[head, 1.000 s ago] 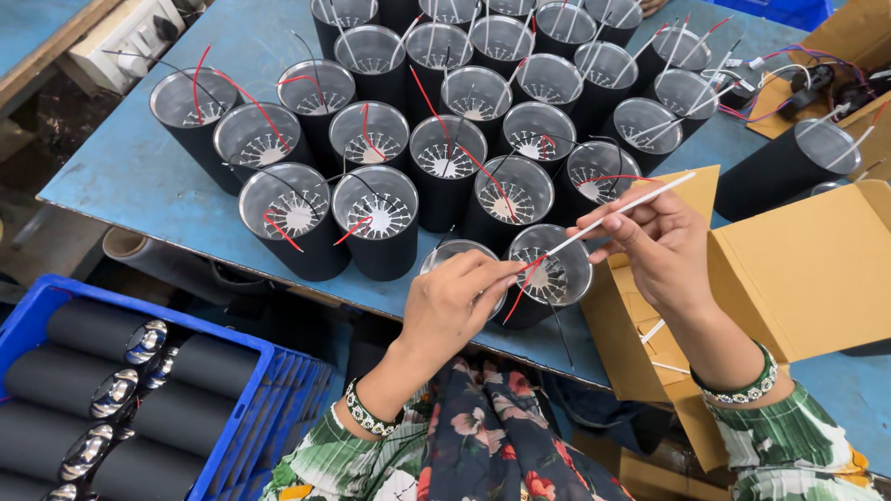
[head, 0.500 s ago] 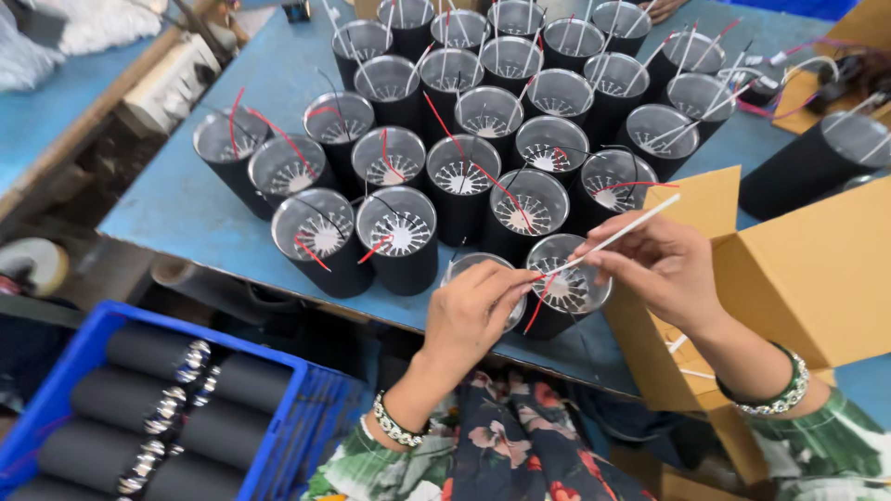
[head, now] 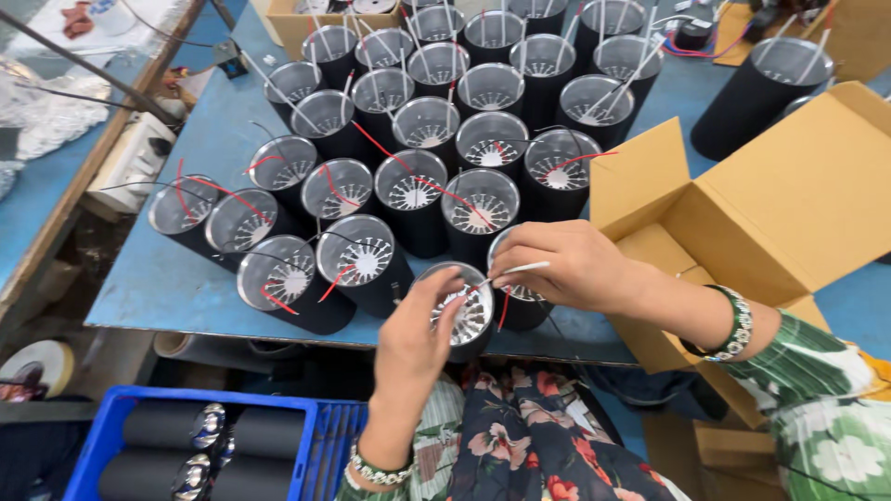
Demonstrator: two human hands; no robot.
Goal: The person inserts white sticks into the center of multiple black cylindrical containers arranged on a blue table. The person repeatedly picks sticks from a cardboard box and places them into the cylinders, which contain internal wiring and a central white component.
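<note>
Many black cylindrical housings with silver finned insides stand open end up on the blue table (head: 186, 288); red and white wires stick out of several. My left hand (head: 418, 334) grips the rim of the nearest housing (head: 467, 320) at the table's front edge. My right hand (head: 566, 269) is just right of it, above another housing (head: 515, 301), pinching a thin white tube (head: 522, 269) that points left over the held housing. A red wire (head: 506, 306) hangs below the fingers.
An open cardboard box (head: 742, 223) sits right of my hands. A blue crate (head: 209, 450) with black cylinders lies below the table at lower left. A lone black housing (head: 770, 93) stands at far right. A white power strip (head: 135, 162) lies on the left.
My right hand has dropped and moved left, bringing the white tube from an upward slant to nearly level over the front housing. My left hand has closed on that housing's rim. The view shifted.
</note>
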